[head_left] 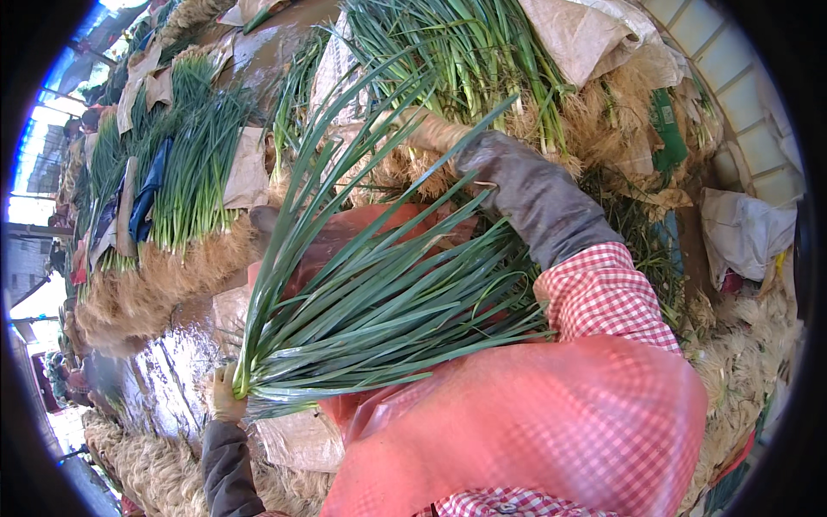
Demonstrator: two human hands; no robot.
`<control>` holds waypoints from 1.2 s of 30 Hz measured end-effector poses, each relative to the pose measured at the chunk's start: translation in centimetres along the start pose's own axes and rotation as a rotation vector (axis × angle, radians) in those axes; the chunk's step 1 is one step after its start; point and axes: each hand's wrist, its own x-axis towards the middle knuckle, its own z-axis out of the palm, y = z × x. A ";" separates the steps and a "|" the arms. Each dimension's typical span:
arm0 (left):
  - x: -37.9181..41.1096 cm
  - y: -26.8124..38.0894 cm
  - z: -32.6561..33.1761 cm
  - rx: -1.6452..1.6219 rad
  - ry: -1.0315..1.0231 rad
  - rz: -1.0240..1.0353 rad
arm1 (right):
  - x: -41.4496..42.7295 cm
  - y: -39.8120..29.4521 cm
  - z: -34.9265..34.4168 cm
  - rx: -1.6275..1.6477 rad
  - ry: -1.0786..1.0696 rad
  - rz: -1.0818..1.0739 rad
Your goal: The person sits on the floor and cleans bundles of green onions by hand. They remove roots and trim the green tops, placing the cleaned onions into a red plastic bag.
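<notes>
My left hand, in a pale glove, grips a bunch of spring onions at its pale lower end. The long green leaves fan out to the right across my red apron, and some rise toward the upper middle. My right hand, gloved and partly hidden by leaves, is stretched out at the near edge of a pile of spring onions. Whether its fingers hold anything is not visible. Grey sleeve covers sit over my checked sleeves.
More spring onions with tangled roots lie in a row at left. Brown sacking partly covers the far pile. Wet floor shows at left. A white sack stands by the tiled wall. Heaped roots lie at right.
</notes>
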 end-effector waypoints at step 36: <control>0.2 -1.2 0.3 -0.034 -0.092 -0.109 | -18.2 -9.0 -7.1 0.530 -0.164 -0.024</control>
